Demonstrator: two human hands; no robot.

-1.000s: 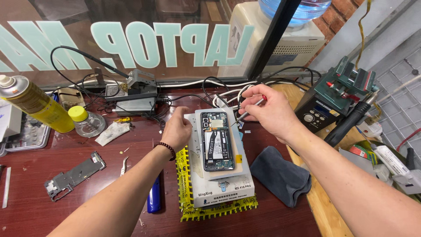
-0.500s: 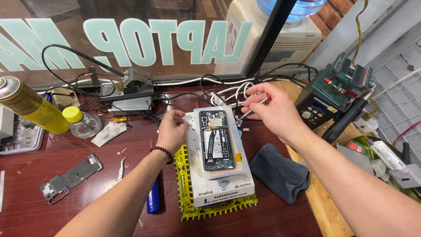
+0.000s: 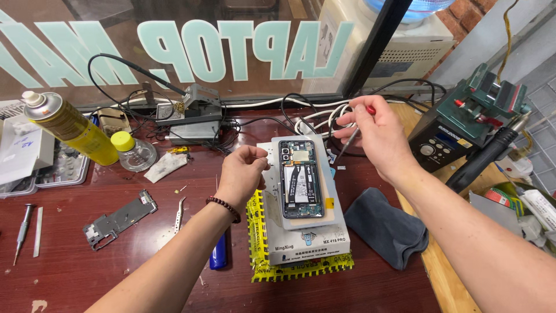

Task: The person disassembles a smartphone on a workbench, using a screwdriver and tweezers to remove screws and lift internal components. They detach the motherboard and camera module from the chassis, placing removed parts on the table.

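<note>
Red-handled screwdriver point(image 3: 354, 132): gripped in right hand point(image 3: 376, 139), tip beside phone's top right corner.
Left hand point(image 3: 243, 174): fingertips pinched closed; contents too small to tell.
Phone point(image 3: 301, 179): back cover off, internals exposed, lying on white pad point(image 3: 307, 240) at worktop centre.
Progress: judged mid-disassembly; boards not yet removed.
Jar point(image 3: 136, 152): yellow-capped, contents unclear.

bright, even light; wide-angle edge distortion

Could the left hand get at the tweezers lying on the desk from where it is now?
Probably yes. The left hand rests at the opened phone's left edge, and the tweezers lie uncovered on bare desk just left of that forearm.
</note>
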